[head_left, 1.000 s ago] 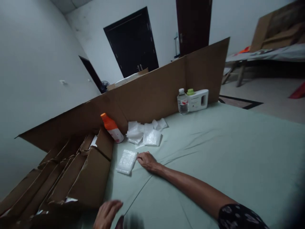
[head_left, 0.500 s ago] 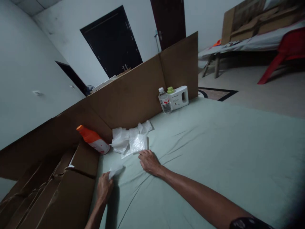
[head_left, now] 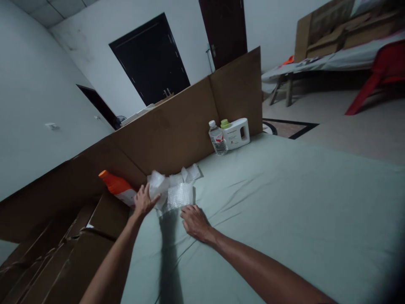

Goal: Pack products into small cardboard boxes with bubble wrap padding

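Note:
My left hand (head_left: 145, 202) is raised by the left end of a pile of bubble wrap, fingers spread and thumb stretched out. Just beyond its fingers a crumpled piece of bubble wrap (head_left: 158, 185) stands up at an angle; no grip on it shows. A flatter square of bubble wrap (head_left: 180, 195) lies to the right. At that square's lower edge rests my right hand (head_left: 194, 220), palm down on the green sheet, its fingers loosely bent with nothing visible in them. An orange bottle (head_left: 115, 185) leans behind my left hand, its lower part partly hidden.
A cardboard panel (head_left: 177, 131) stands along the far edge of the green sheet (head_left: 268, 202). Against it are a clear water bottle (head_left: 218, 139) and a white jug with a green cap (head_left: 236, 134). Cardboard boxes (head_left: 79, 257) stand at the left. A red chair (head_left: 379, 71) is at far right.
My left hand has moved forward to the pile, its fingers now spread. The small piece of bubble wrap it held is no longer in its fingers. My right hand stays nearly in place.

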Action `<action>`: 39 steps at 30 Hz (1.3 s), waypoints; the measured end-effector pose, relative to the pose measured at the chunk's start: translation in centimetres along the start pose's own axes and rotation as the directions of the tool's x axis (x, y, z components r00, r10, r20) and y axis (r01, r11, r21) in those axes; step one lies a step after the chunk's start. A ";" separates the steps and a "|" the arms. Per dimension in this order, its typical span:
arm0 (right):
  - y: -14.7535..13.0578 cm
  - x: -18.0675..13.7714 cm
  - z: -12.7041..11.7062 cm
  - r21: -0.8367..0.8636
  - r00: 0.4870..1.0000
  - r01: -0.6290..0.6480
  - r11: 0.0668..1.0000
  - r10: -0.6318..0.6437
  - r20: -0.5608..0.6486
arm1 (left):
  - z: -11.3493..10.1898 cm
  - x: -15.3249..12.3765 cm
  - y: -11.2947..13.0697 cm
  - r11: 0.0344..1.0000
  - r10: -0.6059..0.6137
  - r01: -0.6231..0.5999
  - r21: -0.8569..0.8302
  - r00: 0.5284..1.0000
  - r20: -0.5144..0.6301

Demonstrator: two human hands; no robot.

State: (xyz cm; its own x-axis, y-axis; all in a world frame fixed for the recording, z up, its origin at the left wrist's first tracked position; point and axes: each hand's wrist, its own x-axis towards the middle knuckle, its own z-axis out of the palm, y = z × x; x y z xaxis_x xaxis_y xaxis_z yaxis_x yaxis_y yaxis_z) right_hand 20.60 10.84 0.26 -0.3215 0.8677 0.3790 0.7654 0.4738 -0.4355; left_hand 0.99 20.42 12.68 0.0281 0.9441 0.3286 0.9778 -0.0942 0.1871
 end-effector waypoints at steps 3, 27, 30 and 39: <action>0.0 -0.1 0.0 -0.010 1.000 0.001 1.000 -0.001 -0.006 | 5.6 -4.5 0.4 0.999 0.026 -0.025 -0.022 0.996 0.084; -2.6 1.0 -0.7 -0.305 0.998 0.049 0.951 -0.038 0.044 | 2.7 -32.1 -0.4 0.959 -0.029 0.077 -0.272 0.984 0.175; -4.2 -0.6 -0.4 -0.351 0.999 0.001 0.936 0.017 0.048 | 1.9 -34.4 -0.3 0.968 -0.011 0.052 -0.244 0.986 0.166; -7.1 -5.5 0.5 -0.389 0.996 -0.037 0.921 0.064 0.056 | 2.4 -40.3 -1.9 0.993 0.083 -0.093 -0.079 0.989 -0.119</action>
State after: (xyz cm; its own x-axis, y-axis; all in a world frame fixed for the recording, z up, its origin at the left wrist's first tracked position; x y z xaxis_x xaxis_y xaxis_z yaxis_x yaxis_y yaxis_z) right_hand 16.71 2.79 0.88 -0.3026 0.9032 0.3044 0.9333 0.3456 -0.0978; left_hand -1.51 -16.68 -3.16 0.0847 0.8885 0.4509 0.9514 -0.2065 0.2283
